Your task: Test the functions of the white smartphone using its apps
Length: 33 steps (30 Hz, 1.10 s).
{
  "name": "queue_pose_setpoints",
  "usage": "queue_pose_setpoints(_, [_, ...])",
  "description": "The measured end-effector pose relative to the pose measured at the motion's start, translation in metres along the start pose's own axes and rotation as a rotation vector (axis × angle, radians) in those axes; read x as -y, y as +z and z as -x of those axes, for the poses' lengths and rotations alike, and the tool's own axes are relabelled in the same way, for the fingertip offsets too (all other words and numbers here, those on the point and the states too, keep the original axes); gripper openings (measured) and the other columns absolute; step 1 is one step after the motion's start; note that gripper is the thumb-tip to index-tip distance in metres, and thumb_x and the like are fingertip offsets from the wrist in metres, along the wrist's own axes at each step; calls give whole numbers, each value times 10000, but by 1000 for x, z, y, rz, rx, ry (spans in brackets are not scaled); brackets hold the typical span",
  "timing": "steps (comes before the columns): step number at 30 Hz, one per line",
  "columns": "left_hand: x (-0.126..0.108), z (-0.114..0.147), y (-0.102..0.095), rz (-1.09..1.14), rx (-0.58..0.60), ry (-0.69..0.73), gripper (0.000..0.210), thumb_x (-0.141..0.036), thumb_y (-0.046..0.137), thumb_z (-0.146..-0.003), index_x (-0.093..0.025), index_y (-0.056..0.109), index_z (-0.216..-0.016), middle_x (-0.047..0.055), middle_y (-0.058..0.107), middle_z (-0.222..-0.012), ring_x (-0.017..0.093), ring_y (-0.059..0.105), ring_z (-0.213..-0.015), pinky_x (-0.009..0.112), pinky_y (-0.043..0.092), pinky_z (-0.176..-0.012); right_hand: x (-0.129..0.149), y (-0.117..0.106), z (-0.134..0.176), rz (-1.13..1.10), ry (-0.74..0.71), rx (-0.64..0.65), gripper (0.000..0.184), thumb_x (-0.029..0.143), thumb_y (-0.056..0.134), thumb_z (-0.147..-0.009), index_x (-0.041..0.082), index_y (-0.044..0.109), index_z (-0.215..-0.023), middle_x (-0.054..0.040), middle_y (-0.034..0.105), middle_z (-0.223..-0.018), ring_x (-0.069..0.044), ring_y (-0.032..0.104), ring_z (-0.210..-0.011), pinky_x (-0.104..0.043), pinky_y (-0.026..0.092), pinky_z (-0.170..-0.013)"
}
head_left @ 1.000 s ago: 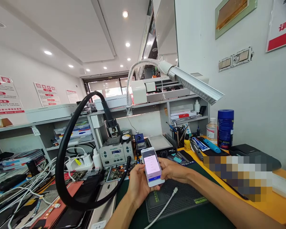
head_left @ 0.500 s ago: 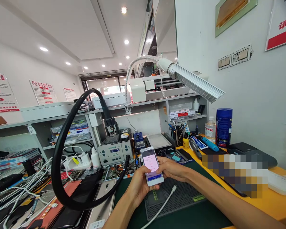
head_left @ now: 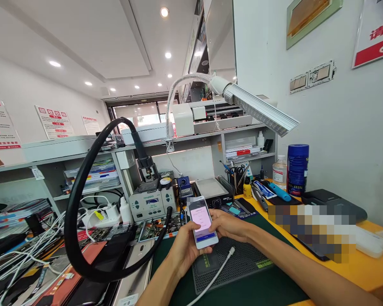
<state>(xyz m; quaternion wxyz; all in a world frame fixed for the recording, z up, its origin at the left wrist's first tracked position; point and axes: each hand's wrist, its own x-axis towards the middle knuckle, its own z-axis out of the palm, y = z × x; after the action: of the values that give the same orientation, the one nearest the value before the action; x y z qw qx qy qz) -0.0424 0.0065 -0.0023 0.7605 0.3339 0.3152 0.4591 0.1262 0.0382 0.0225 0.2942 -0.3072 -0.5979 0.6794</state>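
A white smartphone (head_left: 201,219) with a lit pink-and-blue screen is held upright, tilted back a little, in front of me. My left hand (head_left: 187,244) closes round its lower left side, with the thumb lying over the screen's edge. From the right, my right hand (head_left: 225,224) grips the phone's other edge, its thumb at the screen; most of its fingers are hidden behind. Below the phone, a white cable (head_left: 215,276) with a bare plug end lies across a dark perforated pad (head_left: 239,267) on the green mat (head_left: 181,293).
A thick black hose (head_left: 70,212) loops from the grey hot-air station (head_left: 148,204) on the left. Phones and tangled white cables (head_left: 32,259) cover the left side. A blue can (head_left: 298,170) and bottles stand at right. A lamp (head_left: 258,106) hangs overhead.
The whole view has shifted slightly. Both hands keep the same hold on the smartphone, and its screen looks much the same.
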Motion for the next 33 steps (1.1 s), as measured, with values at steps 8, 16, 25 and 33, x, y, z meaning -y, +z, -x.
queue_pose_setpoints(8, [-3,1,2,65,-8,-31,438,-267,553,-780,-95,549,-1182,110,677,-861,215,650,-666,297,510,-516,-3,0,-2,-8,5,-6,508,96,583,-585,179,572,-1086,-64,701,-990,-218,654,-864,-289,481,-657])
queue_pose_setpoints(16, [-5,4,5,67,-18,-25,399,-317,531,-802,-98,562,-1134,117,670,-853,224,648,-652,312,506,-515,-6,-4,-5,-63,22,-16,369,281,571,-738,175,603,-1090,-78,695,-985,-203,622,-809,-298,437,-659])
queue_pose_setpoints(25, [-5,6,6,56,-1,-12,412,-395,535,-840,-112,548,-1139,114,667,-867,268,671,-729,328,512,-527,-4,-1,-3,-57,21,-6,541,603,439,-885,160,620,-1139,-126,683,-1081,-237,615,-889,-335,432,-724])
queue_pose_setpoints(33, [-3,3,3,38,23,-15,409,-418,522,-851,-115,557,-1123,119,676,-872,253,665,-693,319,510,-514,-6,-2,-5,-56,44,-14,517,574,452,-883,151,624,-1126,-126,684,-1078,-232,614,-872,-331,425,-722])
